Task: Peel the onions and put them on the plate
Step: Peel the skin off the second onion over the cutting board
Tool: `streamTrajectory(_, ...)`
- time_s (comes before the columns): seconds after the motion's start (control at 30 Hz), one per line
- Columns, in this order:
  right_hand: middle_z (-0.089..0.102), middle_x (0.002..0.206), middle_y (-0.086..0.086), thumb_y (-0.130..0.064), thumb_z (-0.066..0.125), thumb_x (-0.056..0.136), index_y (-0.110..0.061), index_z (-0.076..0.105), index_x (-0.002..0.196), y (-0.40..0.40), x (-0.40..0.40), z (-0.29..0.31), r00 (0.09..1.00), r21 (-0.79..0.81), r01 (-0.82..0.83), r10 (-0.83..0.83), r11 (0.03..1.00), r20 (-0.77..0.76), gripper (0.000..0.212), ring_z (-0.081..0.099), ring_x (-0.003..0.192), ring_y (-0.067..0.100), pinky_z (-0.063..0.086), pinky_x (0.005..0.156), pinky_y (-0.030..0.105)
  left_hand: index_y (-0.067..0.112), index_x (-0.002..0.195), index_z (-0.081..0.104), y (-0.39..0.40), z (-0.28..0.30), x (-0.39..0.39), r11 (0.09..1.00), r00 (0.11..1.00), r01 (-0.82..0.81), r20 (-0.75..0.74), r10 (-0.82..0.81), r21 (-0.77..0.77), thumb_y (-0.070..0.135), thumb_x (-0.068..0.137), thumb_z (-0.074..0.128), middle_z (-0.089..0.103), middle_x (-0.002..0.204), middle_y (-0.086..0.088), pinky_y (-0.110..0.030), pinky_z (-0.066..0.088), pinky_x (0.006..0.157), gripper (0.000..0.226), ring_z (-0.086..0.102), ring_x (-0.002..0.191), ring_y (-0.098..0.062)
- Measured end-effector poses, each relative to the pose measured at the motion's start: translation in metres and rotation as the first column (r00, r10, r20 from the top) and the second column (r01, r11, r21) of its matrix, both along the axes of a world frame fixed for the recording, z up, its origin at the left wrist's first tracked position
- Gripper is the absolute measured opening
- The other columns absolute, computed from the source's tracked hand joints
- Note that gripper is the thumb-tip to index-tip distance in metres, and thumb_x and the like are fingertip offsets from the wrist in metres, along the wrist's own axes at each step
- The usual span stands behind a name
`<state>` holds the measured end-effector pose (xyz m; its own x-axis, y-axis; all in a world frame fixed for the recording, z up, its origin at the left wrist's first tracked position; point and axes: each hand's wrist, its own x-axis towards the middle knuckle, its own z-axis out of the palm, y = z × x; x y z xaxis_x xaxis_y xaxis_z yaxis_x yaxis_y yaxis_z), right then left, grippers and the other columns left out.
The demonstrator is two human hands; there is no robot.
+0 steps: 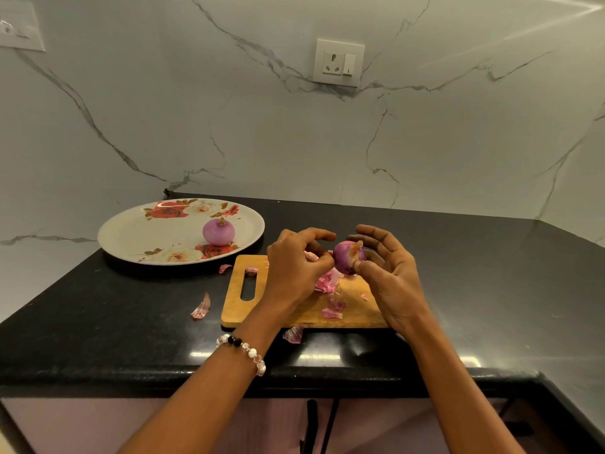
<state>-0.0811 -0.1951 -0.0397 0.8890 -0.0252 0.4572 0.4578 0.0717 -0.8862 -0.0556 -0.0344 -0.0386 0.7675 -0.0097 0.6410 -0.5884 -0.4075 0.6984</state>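
A purple onion (346,259) with a flap of dry skin at its top is held above the wooden cutting board (235,299). My right hand (389,276) cradles it from the right, thumb pressed on its front. My left hand (294,263) has its fingers curled, and its fingertips pinch at the onion's left side. A peeled onion (218,232) sits on the white plate (137,237) with red and cream roses, at the left of the black counter.
Pink onion skins (329,283) lie piled on the board under my hands. More scraps lie on the black counter (474,290), such as one strip (201,308) left of the board. A marble wall with a socket (339,62) rises behind.
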Motion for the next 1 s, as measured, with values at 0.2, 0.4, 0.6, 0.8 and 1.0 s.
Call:
streamTrajectory(0.2, 0.064, 0.121, 0.017, 0.012, 0.066, 0.082, -0.018, 0.058, 0.124, 0.001, -0.003, 0.004, 0.998, 0.107, -0.051, 0.055, 0.993, -0.036, 0.052, 0.066, 0.111, 0.029, 0.058, 0.084, 0.033, 0.028, 0.107, 0.067, 0.002, 0.003, -0.003, 0.999, 1.0, 0.027, -0.008, -0.028, -0.032, 0.014, 0.078, 0.072, 0.063, 0.079, 0.007, -0.031, 0.055, 0.073, 0.032, 0.06, 0.08, -0.012)
streamTrajectory(0.4, 0.07, 0.108, 0.015, 0.023, 0.048, 0.086, -0.014, 0.055, 0.127, 0.0, -0.004, 0.008, 0.985, 0.299, -0.124, 0.155, 0.946, -0.08, 0.056, 0.07, 0.098, 0.026, 0.06, 0.077, 0.034, 0.024, 0.107, 0.067, 0.004, 0.006, -0.002, 0.994, 0.999, 0.033, -0.016, -0.035, -0.1, 0.011, 0.079, 0.071, 0.065, 0.081, 0.005, -0.018, 0.053, 0.065, 0.031, 0.06, 0.073, -0.006)
streamTrajectory(0.6, 0.063, 0.108, 0.02, 0.017, 0.034, 0.092, -0.007, 0.053, 0.132, -0.006, 0.0, 0.009, 0.973, 0.546, -0.104, 0.199, 0.832, -0.118, 0.05, 0.064, 0.109, 0.04, 0.059, 0.083, 0.05, 0.03, 0.101, 0.066, 0.005, 0.003, 0.0, 0.993, 1.0, 0.012, -0.013, -0.013, -0.116, 0.012, 0.079, 0.07, 0.065, 0.084, 0.009, -0.026, 0.056, 0.071, 0.029, 0.06, 0.079, -0.005)
streamTrajectory(0.8, 0.053, 0.133, 0.033, 0.0, 0.034, 0.096, -0.004, 0.054, 0.127, -0.01, 0.0, 0.009, 0.953, 0.646, -0.072, 0.243, 0.76, -0.18, 0.037, 0.061, 0.114, 0.049, 0.06, 0.083, 0.047, 0.032, 0.091, 0.072, 0.0, -0.004, 0.006, 1.0, 0.997, -0.023, 0.077, 0.023, 0.007, 0.032, 0.08, 0.061, 0.067, 0.086, 0.013, -0.047, 0.053, 0.069, 0.016, 0.057, 0.085, -0.014)
streamTrajectory(1.0, 0.056, 0.132, 0.032, -0.003, 0.035, 0.095, 0.0, 0.058, 0.122, -0.009, -0.001, 0.008, 0.943, 0.576, -0.069, 0.241, 0.814, -0.228, 0.036, 0.058, 0.119, 0.047, 0.061, 0.08, 0.041, 0.026, 0.086, 0.075, -0.002, -0.004, 0.004, 0.993, 0.991, -0.085, 0.112, 0.076, 0.08, 0.044, 0.079, 0.059, 0.063, 0.095, 0.011, -0.05, 0.045, 0.08, 0.025, 0.05, 0.098, -0.012)
